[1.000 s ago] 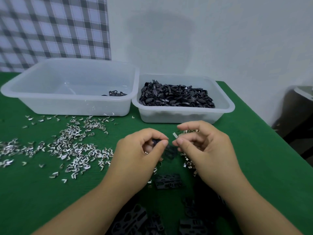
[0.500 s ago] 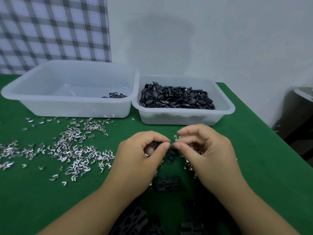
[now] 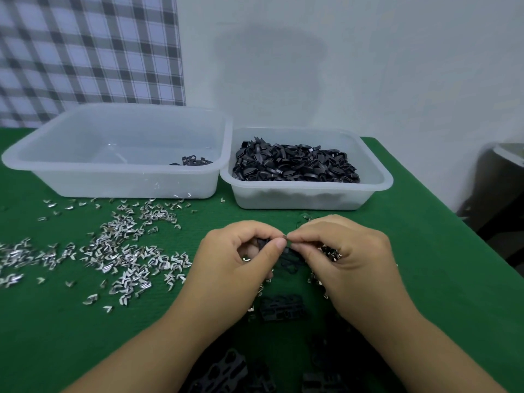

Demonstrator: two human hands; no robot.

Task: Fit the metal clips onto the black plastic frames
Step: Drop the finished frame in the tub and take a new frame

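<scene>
Your left hand (image 3: 241,268) pinches a small black frame (image 3: 262,241). Your right hand (image 3: 348,259) pinches a metal clip (image 3: 284,237) just to the right of it, almost touching. To fit it, push the clip left onto the frame, above the desk (image 3: 425,279).

black frame (image 3: 262,241) mostly hidden in left hand (image 3: 226,270) | clip (image 3: 284,237) at right hand (image 3: 351,262): too tiny to read | near frames (image 3: 226,373) cut off below

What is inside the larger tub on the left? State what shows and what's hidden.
A few black frames lie at the right of the tub. Its near wall hides their lower parts and the nearest floor.
</scene>
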